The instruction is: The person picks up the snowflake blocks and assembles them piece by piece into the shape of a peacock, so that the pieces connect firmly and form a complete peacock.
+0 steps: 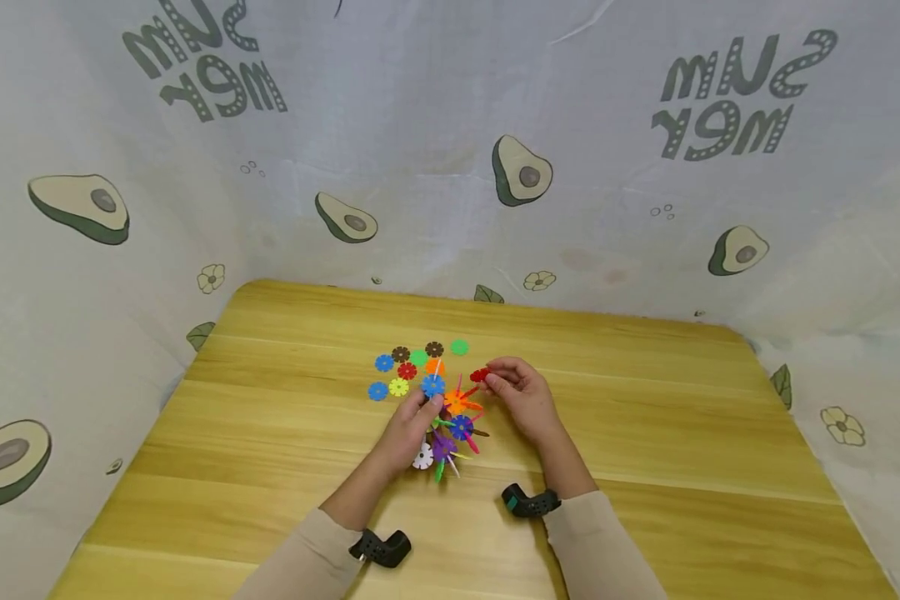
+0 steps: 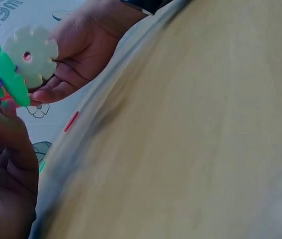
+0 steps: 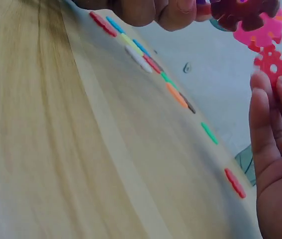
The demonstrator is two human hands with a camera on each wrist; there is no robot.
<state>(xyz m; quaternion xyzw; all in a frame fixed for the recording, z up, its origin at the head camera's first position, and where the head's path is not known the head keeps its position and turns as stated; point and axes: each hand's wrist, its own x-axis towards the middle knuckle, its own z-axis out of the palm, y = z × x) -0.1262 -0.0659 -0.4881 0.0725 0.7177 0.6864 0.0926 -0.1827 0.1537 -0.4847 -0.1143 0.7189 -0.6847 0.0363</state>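
Note:
My left hand [image 1: 407, 433] grips a spiky cluster of interlocked notched plastic discs [image 1: 444, 451] in orange, purple, blue, white, green and other colours. Between the right hand's [image 1: 527, 402] thumb and fingers is a red notched disc [image 1: 480, 375], pinched at the cluster's upper right. The right wrist view has this red disc [image 3: 273, 63] right against a pink disc [image 3: 260, 32] of the cluster; whether they are joined I cannot tell. A pale disc [image 2: 30, 56] and a green one [image 2: 9, 74] stick out of the cluster in the left wrist view.
Loose discs lie on the wooden table [image 1: 285, 433] beyond the left hand, among them blue [image 1: 378, 391], yellow [image 1: 399, 387], red [image 1: 407, 371], brown [image 1: 401, 354] and green [image 1: 459, 347]. A curtain with avocado prints [image 1: 420, 150] hangs behind the table.

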